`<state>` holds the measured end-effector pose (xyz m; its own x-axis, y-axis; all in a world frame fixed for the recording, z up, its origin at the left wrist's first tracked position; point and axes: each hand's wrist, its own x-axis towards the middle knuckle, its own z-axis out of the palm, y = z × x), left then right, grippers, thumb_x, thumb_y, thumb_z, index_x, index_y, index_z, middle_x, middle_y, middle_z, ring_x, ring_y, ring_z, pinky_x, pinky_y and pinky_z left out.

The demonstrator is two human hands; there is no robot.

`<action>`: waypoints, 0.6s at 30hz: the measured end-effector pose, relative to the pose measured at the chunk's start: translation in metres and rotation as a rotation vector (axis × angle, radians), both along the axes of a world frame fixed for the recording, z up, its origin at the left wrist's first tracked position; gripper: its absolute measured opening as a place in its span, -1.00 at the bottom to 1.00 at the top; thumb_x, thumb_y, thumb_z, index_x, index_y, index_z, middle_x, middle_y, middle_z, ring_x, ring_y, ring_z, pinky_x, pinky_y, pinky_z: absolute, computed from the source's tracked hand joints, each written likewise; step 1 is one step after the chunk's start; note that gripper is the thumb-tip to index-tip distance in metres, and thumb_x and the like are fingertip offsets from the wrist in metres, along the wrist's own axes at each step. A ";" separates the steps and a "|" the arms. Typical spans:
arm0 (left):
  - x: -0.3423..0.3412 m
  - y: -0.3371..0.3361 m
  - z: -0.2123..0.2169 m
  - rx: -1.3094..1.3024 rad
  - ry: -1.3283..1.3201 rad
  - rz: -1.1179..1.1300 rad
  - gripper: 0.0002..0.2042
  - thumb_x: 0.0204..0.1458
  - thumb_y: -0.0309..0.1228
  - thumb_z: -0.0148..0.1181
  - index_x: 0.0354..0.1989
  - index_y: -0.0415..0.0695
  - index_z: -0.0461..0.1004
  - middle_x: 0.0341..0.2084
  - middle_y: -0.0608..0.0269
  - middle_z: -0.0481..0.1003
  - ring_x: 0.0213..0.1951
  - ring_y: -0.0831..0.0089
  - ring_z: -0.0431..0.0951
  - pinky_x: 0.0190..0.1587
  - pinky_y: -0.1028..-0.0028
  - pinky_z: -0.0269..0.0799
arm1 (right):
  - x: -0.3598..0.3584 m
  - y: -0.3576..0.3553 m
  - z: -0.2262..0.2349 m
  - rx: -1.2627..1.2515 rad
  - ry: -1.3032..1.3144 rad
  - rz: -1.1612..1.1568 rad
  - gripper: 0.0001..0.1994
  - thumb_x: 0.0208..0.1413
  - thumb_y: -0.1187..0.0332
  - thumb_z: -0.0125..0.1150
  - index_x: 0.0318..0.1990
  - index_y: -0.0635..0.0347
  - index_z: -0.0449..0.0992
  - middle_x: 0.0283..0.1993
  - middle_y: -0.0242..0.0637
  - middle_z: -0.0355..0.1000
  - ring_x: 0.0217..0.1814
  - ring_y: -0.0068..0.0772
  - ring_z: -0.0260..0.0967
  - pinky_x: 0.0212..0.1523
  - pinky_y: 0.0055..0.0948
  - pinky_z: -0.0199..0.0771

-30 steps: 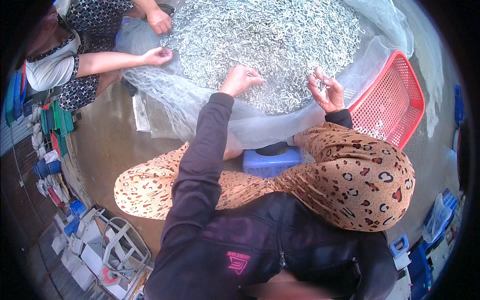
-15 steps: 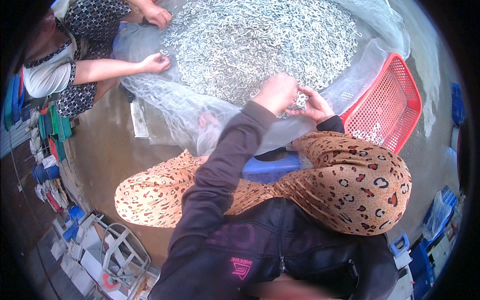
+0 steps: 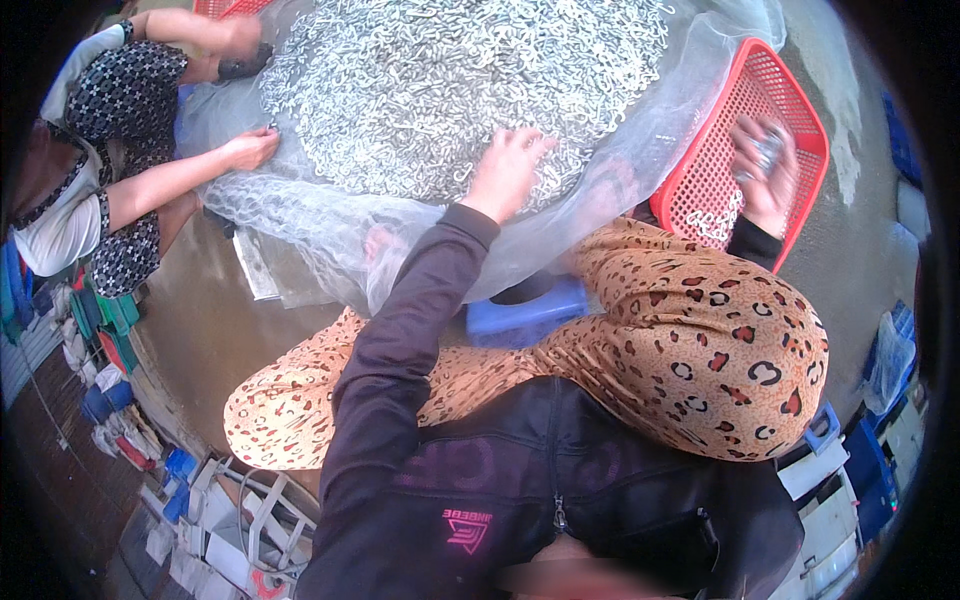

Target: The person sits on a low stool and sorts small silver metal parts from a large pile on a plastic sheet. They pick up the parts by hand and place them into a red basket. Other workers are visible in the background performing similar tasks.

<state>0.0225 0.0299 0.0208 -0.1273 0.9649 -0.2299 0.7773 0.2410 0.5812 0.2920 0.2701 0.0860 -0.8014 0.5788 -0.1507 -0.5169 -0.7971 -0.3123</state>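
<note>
A large heap of small silvery, hook-shaped metal pieces lies on a sheer white net. My left hand reaches over the near side of the heap, fingers apart and touching or just above the pieces. To the right, my right hand is over the red plastic basket, palm up and fingers curled around a few shiny pieces. Motion blurs its fingertips. Beside that wrist, a small group of the same pieces lies at the basket's near end.
Another person's hand works at the heap's left edge, and their other hand is blurred behind it. A blue plastic stool stands between my legs. Part of another red basket shows at the far left.
My hands were together at the heap's near edge with a cluster of pieces. Now the right has moved over the basket with pieces, and the left is alone on the heap. The view has shifted.
</note>
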 end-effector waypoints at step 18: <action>-0.087 -0.051 -0.043 0.231 0.542 -0.501 -0.76 -0.04 -0.42 0.01 -0.17 0.04 0.47 0.16 0.48 0.24 0.21 0.39 0.18 0.21 0.35 0.13 | -0.009 -0.010 -0.028 1.404 -1.251 -0.344 -0.66 0.13 0.43 0.03 0.07 0.30 0.37 0.03 -0.19 0.38 0.03 -0.39 0.34 0.04 -0.44 0.32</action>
